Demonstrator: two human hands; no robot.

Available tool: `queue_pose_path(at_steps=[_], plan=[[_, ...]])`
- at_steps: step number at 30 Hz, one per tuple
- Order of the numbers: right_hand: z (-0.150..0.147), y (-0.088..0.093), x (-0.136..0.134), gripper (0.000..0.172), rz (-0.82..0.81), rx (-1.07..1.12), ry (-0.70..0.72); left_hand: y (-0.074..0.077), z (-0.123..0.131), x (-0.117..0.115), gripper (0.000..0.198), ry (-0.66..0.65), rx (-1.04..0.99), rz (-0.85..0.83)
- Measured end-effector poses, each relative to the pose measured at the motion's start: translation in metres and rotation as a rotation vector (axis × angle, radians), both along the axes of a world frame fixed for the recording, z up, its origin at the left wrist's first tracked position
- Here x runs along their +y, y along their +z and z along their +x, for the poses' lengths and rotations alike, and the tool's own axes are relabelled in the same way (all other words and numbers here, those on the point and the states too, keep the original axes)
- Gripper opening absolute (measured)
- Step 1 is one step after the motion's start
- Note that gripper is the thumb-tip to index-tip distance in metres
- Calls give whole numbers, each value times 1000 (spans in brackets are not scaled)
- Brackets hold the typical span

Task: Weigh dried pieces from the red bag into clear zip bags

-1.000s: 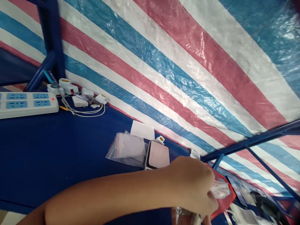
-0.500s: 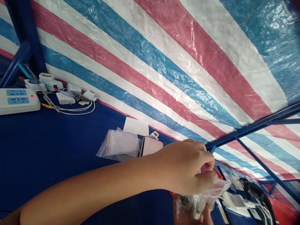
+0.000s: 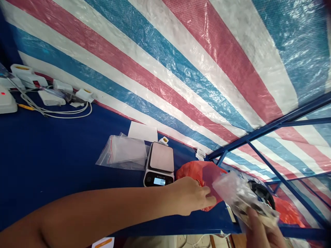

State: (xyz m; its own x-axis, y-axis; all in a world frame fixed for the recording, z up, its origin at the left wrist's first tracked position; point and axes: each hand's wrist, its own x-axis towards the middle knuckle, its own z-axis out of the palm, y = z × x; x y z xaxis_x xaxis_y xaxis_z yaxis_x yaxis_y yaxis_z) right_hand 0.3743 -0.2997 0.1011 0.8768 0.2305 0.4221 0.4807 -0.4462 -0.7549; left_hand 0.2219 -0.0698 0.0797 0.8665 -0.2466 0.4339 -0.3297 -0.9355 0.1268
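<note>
My left hand (image 3: 195, 197) reaches across from the left, its fingers curled at the mouth of a red plastic bag (image 3: 188, 169) and closed on its rim. The bag lies on the table with its opening turned to the right. At the lower right, my right hand (image 3: 261, 232) grips a clear plastic bag (image 3: 232, 189) with small dark and pale pieces inside, too blurred to name. Just behind my left wrist stands a digital kitchen scale (image 3: 162, 157), its display lit and reading 0.0.
Clear zip bags (image 3: 126, 151) and a white card (image 3: 142, 131) lie left of the scale on the blue table (image 3: 64, 151). White lamp sockets (image 3: 62, 86) and cables sit at the back left. A striped tarp (image 3: 155, 69) and blue metal bars (image 3: 269, 129) enclose the space.
My left hand has let go of the clear plastic bag and moved left to the red bag. The right hand has carried the clear bag rightward. The scale has come into fuller view.
</note>
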Motion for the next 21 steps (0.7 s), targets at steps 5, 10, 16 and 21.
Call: queue_pose_path(at_steps=[5,10,16,21], plan=[[2,-11,21,63,-298,-63,-95,3,-1,-2,29,94,39,79],[12,-15,28,53,-460,-423,78,18,-5,4,25,113,67,91],[25,21,64,30,-620,-478,489,17,-3,3,17,105,58,67],[30,31,97,29,-738,-310,604,10,1,0,27,161,82,13]])
